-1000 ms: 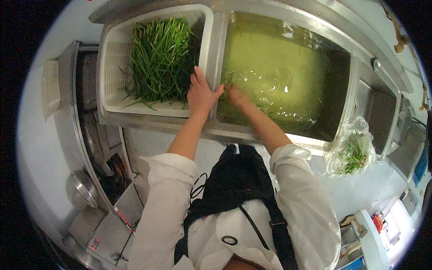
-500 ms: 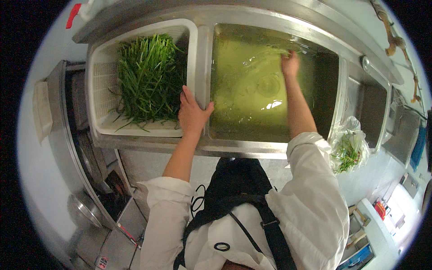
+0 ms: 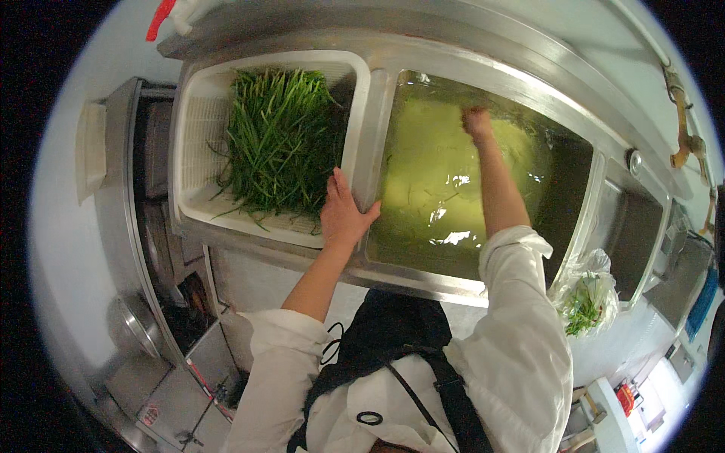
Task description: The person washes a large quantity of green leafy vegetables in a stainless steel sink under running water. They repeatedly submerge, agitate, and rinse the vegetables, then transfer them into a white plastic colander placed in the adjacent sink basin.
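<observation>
My left hand rests on the near right rim of a white plastic basket, fingers and thumb spread apart. Inside the basket lies a thick heap of chives, long, flat, green leaves laid mostly lengthwise. To the right, my right hand reaches to the far side of a water-filled sink basin. Its fingertips dip into the cloudy, yellow-green water and are blurred, so what they hold, if anything, cannot be seen. A few loose leaf bits float in the water.
A clear plastic bag with green leaves hangs at the right end of the basin. Beyond it is another metal basin. A pipe with a brass tap runs along the right wall. Metal shelving stands at the left.
My right hand has swept left through the water, which now ripples more. My left hand stays on the basket rim. The whole view has shifted and tilted slightly.
</observation>
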